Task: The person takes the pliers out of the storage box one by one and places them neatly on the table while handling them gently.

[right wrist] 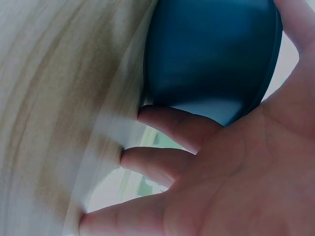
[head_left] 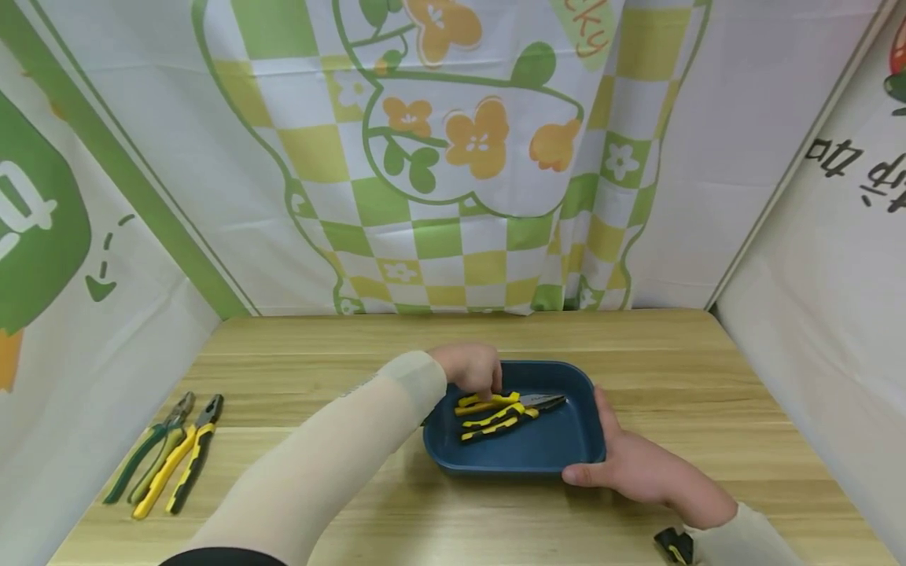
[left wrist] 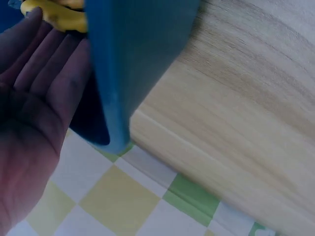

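A blue tray (head_left: 524, 460) sits on the table with two pairs of pliers (head_left: 495, 424) inside, their handles yellow and black, jaws towards the right. My left hand (head_left: 470, 368) reaches over the tray's left end and pinches the rear pliers by a yellow handle. In the left wrist view, the thumb and fingers of the left hand (left wrist: 34, 113) meet around that yellow handle (left wrist: 61, 17). My right hand (head_left: 630, 464) holds the right end of the tray, thumb at the front rim. Its lower fingers (right wrist: 167, 123) spread towards the tabletop in the right wrist view.
Two more pairs of pliers lie at the table's left, one green-handled (head_left: 134, 464), the other yellow and black (head_left: 187, 464). Beside my right forearm is a partly hidden black-and-yellow object (head_left: 675, 544). A patterned cloth (head_left: 453, 259) hangs behind the wooden table (head_left: 340, 346).
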